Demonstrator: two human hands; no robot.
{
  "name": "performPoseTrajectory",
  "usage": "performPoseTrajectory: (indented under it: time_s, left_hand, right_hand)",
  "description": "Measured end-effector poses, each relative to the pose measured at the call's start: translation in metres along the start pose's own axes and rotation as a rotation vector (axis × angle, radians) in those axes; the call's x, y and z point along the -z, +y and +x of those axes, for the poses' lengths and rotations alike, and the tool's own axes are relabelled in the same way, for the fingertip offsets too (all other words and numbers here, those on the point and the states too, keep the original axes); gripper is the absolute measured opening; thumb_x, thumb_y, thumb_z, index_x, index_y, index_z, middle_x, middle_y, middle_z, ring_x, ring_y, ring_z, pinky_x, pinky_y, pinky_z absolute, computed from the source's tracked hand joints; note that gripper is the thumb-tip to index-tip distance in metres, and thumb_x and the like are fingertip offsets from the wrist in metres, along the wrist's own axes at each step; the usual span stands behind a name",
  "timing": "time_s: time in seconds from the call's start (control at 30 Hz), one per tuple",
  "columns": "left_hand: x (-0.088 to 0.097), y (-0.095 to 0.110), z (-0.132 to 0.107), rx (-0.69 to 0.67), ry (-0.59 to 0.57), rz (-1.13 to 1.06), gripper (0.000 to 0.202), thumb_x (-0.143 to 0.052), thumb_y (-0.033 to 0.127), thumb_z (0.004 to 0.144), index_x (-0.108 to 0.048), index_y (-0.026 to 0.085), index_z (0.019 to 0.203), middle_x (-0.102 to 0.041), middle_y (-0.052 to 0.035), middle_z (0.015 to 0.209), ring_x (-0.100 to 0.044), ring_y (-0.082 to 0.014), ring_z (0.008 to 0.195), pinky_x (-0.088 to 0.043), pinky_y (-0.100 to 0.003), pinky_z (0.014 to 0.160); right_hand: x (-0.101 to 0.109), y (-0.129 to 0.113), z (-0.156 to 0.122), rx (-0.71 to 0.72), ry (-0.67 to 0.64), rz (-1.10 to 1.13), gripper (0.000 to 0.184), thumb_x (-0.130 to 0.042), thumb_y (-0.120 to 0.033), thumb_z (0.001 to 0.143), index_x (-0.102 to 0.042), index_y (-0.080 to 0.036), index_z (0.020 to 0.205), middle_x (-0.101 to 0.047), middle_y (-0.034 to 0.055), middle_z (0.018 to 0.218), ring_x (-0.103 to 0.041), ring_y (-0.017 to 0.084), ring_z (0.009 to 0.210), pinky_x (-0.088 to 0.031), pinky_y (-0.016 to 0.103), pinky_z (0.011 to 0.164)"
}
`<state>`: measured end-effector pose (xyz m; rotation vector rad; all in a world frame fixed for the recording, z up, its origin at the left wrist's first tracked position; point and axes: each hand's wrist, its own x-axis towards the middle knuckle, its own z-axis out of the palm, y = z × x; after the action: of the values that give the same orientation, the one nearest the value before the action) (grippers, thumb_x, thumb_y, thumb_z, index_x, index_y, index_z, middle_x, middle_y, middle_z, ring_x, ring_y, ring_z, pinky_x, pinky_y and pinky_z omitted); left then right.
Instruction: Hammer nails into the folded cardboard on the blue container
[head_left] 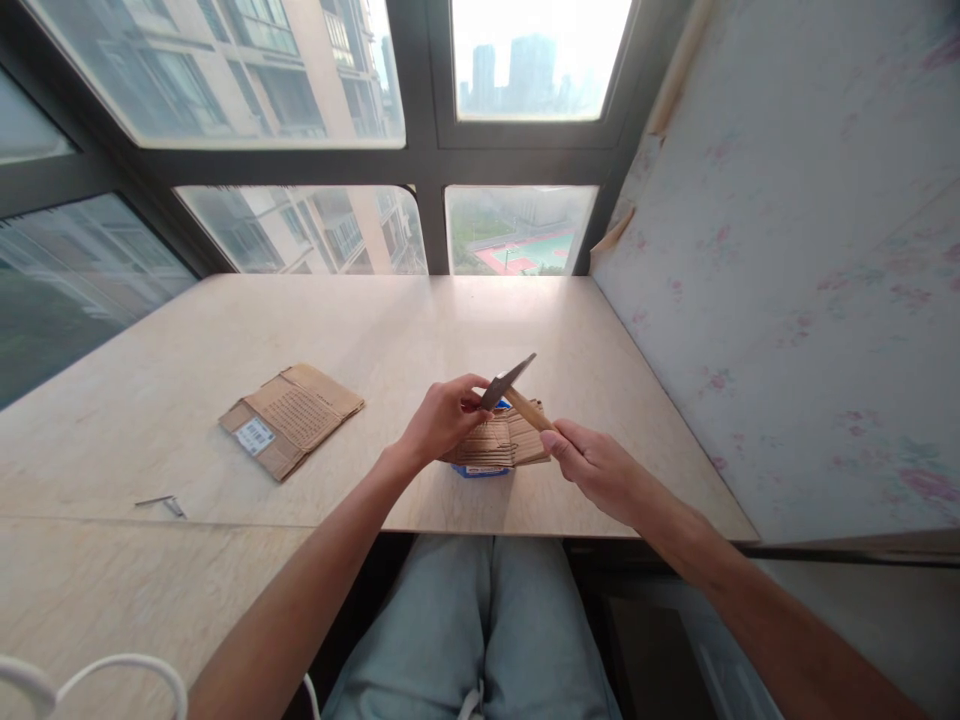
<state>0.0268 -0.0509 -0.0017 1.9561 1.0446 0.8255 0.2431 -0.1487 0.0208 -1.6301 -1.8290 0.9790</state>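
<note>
A hammer with a metal head and a wooden handle is held above a stack of folded cardboard. My right hand is closed round the lower end of the handle. With thumb and fingers, my left hand pinches the near end of the hammer head; the head's other end points away to the upper right. Under the cardboard, part of a blue box shows near the table's front edge. Whether the hammer touches the cardboard is hard to tell.
A flattened cardboard piece with a white label lies to the left on the pale tabletop. Several nails lie near the front left. A white cable curls at the lower left. Windows stand behind, a papered wall at right.
</note>
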Motion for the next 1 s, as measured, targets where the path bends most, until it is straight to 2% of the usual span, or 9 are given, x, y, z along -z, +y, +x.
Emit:
performPoseTrajectory:
  time_s: [0.2, 0.33, 0.5, 0.6, 0.7, 0.8, 1.0]
  left_hand:
    - [-0.001, -0.003, 0.000, 0.010, 0.013, -0.002, 0.031, -0.073, 0.012, 0.076, -0.069, 0.018, 0.106, -0.079, -0.0031, 0.086, -0.075, -0.0200, 0.080, -0.060, -0.031, 0.077]
    - [-0.001, -0.003, 0.000, 0.012, 0.004, -0.008, 0.030, -0.073, 0.011, 0.075, -0.070, 0.019, 0.104, -0.079, -0.0030, 0.086, -0.076, -0.0203, 0.080, -0.060, -0.031, 0.076]
    - [-0.001, -0.002, 0.000, 0.009, 0.018, -0.009, 0.028, -0.074, 0.012, 0.075, -0.070, 0.018, 0.102, -0.079, -0.0029, 0.085, -0.076, -0.0204, 0.081, -0.060, -0.031, 0.078]
    - [-0.001, -0.004, -0.001, 0.020, 0.007, -0.043, 0.029, -0.073, 0.011, 0.076, -0.070, 0.018, 0.104, -0.079, -0.0036, 0.087, -0.076, -0.0205, 0.082, -0.059, -0.030, 0.076]
    - [-0.002, -0.006, -0.001, 0.021, 0.004, -0.045, 0.030, -0.073, 0.011, 0.076, -0.070, 0.018, 0.104, -0.079, -0.0033, 0.086, -0.076, -0.0202, 0.082, -0.059, -0.029, 0.075]
    - [-0.002, -0.006, -0.002, 0.008, 0.007, -0.034, 0.023, -0.073, 0.011, 0.076, -0.069, 0.018, 0.098, -0.078, -0.0027, 0.085, -0.075, -0.0199, 0.082, -0.058, -0.028, 0.075]
    - [-0.001, -0.010, -0.002, -0.008, 0.015, 0.031, 0.012, -0.073, 0.016, 0.076, -0.067, 0.017, 0.086, -0.076, -0.0019, 0.077, -0.073, -0.0198, 0.074, -0.054, -0.025, 0.064]
  right_hand:
    - [-0.001, -0.002, 0.001, -0.039, -0.005, 0.028, 0.036, -0.033, -0.048, 0.099, -0.044, -0.024, 0.074, -0.042, -0.0059, 0.056, -0.040, 0.012, 0.048, -0.028, 0.025, 0.047]
    - [-0.001, -0.003, 0.003, -0.016, -0.008, -0.032, 0.035, -0.035, -0.047, 0.098, -0.043, -0.024, 0.073, -0.044, -0.0047, 0.057, -0.042, 0.013, 0.050, -0.029, 0.025, 0.048]
    - [-0.002, -0.005, 0.003, -0.048, -0.001, 0.050, 0.035, -0.034, -0.047, 0.098, -0.044, -0.024, 0.075, -0.041, -0.0065, 0.055, -0.038, 0.011, 0.044, -0.027, 0.024, 0.044]
    - [-0.003, -0.004, 0.003, -0.056, -0.003, 0.025, 0.035, -0.035, -0.048, 0.098, -0.043, -0.024, 0.074, -0.041, -0.0065, 0.055, -0.037, 0.011, 0.043, -0.025, 0.024, 0.043]
    - [-0.003, -0.003, 0.002, -0.039, -0.010, 0.004, 0.035, -0.035, -0.048, 0.098, -0.044, -0.024, 0.074, -0.042, -0.0063, 0.055, -0.038, 0.011, 0.043, -0.025, 0.024, 0.043]
    - [-0.002, -0.005, 0.001, -0.003, 0.037, -0.009, 0.037, -0.033, -0.049, 0.099, -0.044, -0.024, 0.074, -0.044, -0.0058, 0.055, -0.040, 0.012, 0.045, -0.028, 0.025, 0.046]
    - [0.001, -0.013, 0.002, 0.065, 0.007, -0.162, 0.036, -0.037, -0.045, 0.100, -0.048, -0.023, 0.074, -0.051, -0.0031, 0.060, -0.046, 0.014, 0.055, -0.030, 0.027, 0.053]
